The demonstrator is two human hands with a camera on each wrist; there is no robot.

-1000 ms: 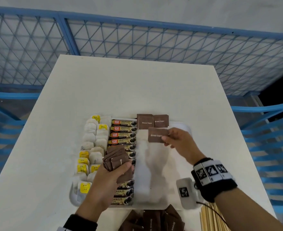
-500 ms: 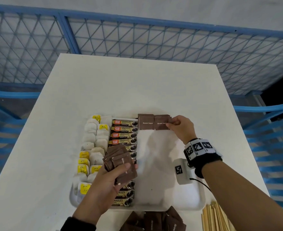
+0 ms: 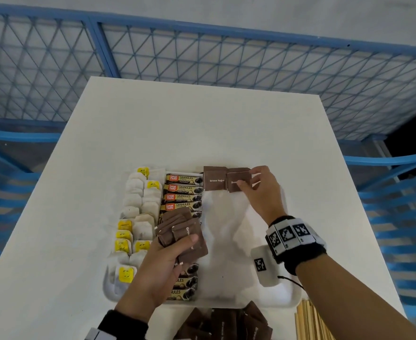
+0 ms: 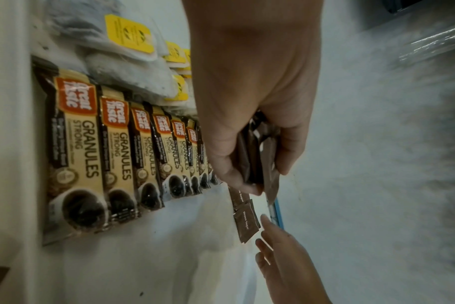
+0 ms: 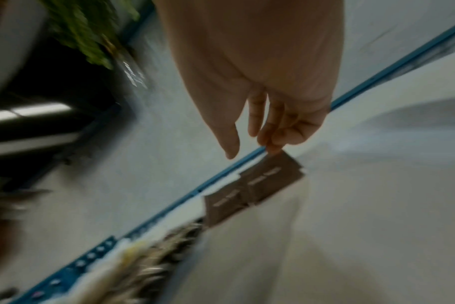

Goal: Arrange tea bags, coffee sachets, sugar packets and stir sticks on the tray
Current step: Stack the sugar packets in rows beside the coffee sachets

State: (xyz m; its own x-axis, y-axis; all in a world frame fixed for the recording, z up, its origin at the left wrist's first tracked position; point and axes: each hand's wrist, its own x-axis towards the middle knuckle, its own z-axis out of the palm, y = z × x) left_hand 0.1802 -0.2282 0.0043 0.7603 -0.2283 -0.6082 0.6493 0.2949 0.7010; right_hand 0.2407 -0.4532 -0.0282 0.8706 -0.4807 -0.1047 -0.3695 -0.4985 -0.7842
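- Loose sugar packets (image 3: 222, 323) and stir sticks (image 3: 309, 322) lie nearer than both hands, off the tray (image 3: 285, 296).
- Left hand (image 3: 162, 263) grips a sugar packet stack (image 3: 183, 233) above the coffee sachets (image 3: 183, 196); tea bags (image 3: 138, 217) lie to its left.
- Right hand (image 3: 263, 190), fingers relaxed, fingertips touching the placed sugar packets (image 3: 226, 179) at the tray's far edge.

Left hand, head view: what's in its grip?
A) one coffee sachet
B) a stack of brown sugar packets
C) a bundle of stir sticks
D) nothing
B: the left hand curls round a fanned stack of brown sugar packets above the coffee sachets on the tray; the stir sticks lie untouched off the tray's near right corner.
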